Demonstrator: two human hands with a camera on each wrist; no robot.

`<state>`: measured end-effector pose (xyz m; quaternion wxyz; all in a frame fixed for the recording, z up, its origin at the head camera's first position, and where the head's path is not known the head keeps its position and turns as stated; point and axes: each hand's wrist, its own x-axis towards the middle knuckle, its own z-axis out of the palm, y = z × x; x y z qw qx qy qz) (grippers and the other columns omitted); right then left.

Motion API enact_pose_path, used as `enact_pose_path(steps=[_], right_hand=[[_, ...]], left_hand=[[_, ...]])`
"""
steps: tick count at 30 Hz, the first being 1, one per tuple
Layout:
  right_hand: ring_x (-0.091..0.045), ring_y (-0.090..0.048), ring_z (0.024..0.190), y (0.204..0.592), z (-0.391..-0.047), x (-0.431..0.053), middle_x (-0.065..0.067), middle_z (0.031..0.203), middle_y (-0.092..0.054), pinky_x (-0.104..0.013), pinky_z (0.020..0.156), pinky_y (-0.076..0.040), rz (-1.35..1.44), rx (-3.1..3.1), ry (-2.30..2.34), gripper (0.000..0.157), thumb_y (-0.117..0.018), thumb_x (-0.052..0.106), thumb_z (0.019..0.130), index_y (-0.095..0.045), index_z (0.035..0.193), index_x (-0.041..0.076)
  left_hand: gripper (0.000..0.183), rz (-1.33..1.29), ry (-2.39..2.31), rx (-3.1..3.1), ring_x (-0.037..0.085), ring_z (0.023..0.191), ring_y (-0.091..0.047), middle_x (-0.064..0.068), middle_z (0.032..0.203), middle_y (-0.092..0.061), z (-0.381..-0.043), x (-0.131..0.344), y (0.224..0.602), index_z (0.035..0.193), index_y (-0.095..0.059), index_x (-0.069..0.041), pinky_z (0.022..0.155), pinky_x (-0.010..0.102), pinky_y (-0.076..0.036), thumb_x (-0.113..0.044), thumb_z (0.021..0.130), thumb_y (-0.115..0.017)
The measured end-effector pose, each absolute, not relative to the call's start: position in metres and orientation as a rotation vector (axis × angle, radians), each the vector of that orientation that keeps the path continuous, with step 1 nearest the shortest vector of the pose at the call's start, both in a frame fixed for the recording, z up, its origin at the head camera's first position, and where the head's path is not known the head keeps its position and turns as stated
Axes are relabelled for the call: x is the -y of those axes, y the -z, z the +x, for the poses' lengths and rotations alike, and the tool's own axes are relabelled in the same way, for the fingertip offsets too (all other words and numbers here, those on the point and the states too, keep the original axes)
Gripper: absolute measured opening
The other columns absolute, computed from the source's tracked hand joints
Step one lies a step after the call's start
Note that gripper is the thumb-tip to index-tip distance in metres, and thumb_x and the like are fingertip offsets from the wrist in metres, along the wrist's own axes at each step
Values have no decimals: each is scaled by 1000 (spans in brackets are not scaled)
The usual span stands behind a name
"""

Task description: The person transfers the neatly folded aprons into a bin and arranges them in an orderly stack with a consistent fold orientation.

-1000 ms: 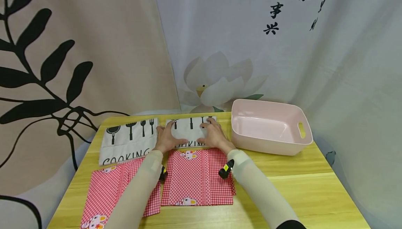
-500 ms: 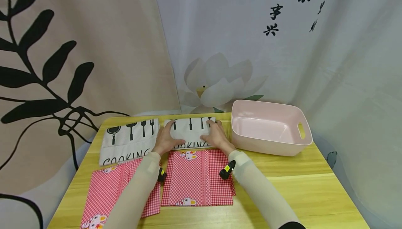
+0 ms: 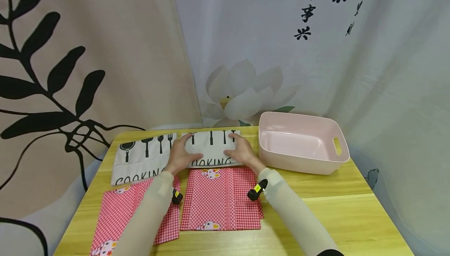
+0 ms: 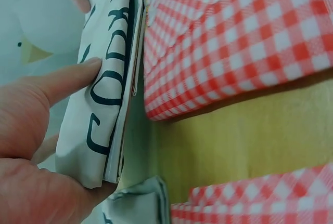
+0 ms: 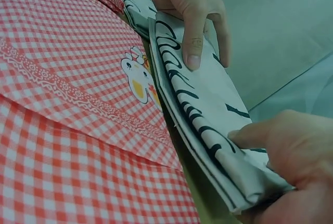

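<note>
A folded white cloth (image 3: 213, 150), printed with black utensils and "COOKING" lettering, lies crosswise at the table's back middle. My left hand (image 3: 180, 155) grips its left end, and my right hand (image 3: 243, 151) its right end. In the left wrist view, the left thumb presses on the lettered face of the white cloth (image 4: 112, 42) while fingers reach round below its end. The right wrist view has the right thumb on top of the layered white cloth (image 5: 210, 94), with the rest of that hand at its near end. Some fingers are hidden behind the cloth.
Another folded white "COOKING" cloth (image 3: 138, 162) lies at the back left. Two folded red checked cloths with rabbit prints, a left one (image 3: 119, 209) and a middle one (image 3: 211, 197), lie in front. A pink basin (image 3: 299, 162) stands back right on the wooden table (image 3: 334, 209).
My left hand has slid a little to the left, overlapping the left white cloth more. The middle white cloth has shifted slightly left; the right hand stays nearly in place.
</note>
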<state>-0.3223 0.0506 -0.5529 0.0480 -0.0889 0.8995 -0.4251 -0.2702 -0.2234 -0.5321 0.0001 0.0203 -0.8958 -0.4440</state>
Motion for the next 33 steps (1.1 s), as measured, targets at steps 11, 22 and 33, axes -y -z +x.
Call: enact_pose_path(steps=[11,22,33], right_hand=[[-42,-59,153,516,-299,-51,-17,168,-60,-60,129,-49,-312,-2718,1415,78,-91,20,95,-56,165,17],[-40,-53,161,490,-288,-54,-15,169,-60,-58,135,-43,-393,-2709,1541,74,-90,19,94,-61,162,17],[-39,-50,163,469,-278,-67,-15,171,-58,-56,137,-40,-412,-2713,1599,73,-89,19,95,-61,162,17]], left_hand=[[101,31,1400,2798,50,162,-39,28,179,-34,-259,235,511,177,-39,-16,134,71,-37,-28,93,-94],[103,59,1375,2759,48,157,-45,26,172,-41,-246,238,492,177,-39,-24,132,71,-39,-32,92,-96],[101,-25,1375,2711,49,158,-42,25,175,-39,-242,232,474,175,-42,-30,131,75,-37,-36,91,-97]])
